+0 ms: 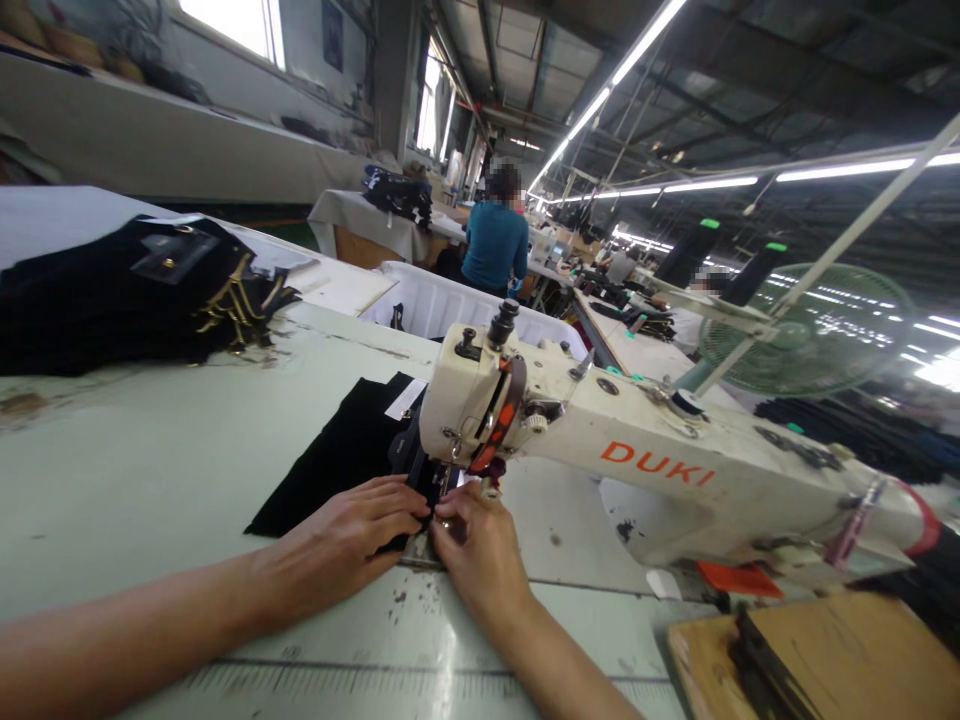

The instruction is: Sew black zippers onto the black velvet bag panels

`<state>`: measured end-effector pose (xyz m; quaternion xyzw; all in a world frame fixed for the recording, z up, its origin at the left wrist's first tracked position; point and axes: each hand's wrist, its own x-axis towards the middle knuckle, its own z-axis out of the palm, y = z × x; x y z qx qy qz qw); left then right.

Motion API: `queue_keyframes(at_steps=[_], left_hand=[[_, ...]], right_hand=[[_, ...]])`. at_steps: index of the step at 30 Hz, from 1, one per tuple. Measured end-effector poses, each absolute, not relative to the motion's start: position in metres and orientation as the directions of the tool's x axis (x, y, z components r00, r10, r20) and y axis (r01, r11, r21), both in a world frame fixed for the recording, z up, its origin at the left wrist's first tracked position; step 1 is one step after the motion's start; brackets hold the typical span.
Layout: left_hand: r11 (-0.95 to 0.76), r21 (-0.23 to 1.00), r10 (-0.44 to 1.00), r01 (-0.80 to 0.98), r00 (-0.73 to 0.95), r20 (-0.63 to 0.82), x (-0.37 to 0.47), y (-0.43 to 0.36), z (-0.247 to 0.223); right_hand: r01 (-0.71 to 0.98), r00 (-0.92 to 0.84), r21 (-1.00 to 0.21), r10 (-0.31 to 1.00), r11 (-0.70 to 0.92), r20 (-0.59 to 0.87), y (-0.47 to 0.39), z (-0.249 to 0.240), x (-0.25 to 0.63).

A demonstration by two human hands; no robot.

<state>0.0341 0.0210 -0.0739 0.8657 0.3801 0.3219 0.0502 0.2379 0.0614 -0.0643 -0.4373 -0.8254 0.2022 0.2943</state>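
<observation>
A black fabric piece (pixel 322 460) with a white label (pixel 406 399) lies under the head of a white sewing machine (pixel 570 410) marked DUKI. My left hand (pixel 345 530) rests on the fabric's near part, left of the needle area, fingers stretched out and lying flat. Just in front of the presser foot, my right hand (pixel 480 550) has thumb and forefinger pinched at the fabric's near edge. The needle tip is hidden behind the machine head and my fingers.
To the left lies a pile of black pieces (pixel 112 290) with gold zippers (pixel 232 305). Behind the machine stands a white bin (pixel 450 305); farther off is a person in a blue top (pixel 495 245). A wooden board (pixel 855 650) sits at lower right, a green fan (pixel 817 330) behind.
</observation>
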Motion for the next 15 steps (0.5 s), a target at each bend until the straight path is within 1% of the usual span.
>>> queue_keyframes(at_steps=[5, 9, 11, 15], left_hand=[[-0.671, 0.343, 0.733, 0.657, 0.517, 0.443, 0.029, 0.016, -0.065], [-0.691, 0.339, 0.721, 0.639, 0.575, 0.386, 0.024, 0.015, -0.055], [-0.706, 0.316, 0.706, 0.633, 0.597, 0.381, 0.024, 0.016, -0.051], [-0.732, 0.275, 0.673, 0.623, 0.601, 0.43, 0.023, 0.021, -0.049]], right_hand=[[0.603, -0.462, -0.59, 0.838, 0.537, 0.291, 0.062, -0.059, 0.242], [0.579, -0.464, -0.582, 0.818, 0.571, 0.342, 0.059, -0.059, 0.252], [0.559, -0.469, -0.56, 0.79, 0.611, 0.394, 0.06, -0.061, 0.256], [0.55, -0.478, -0.506, 0.747, 0.664, 0.461, 0.067, -0.067, 0.258]])
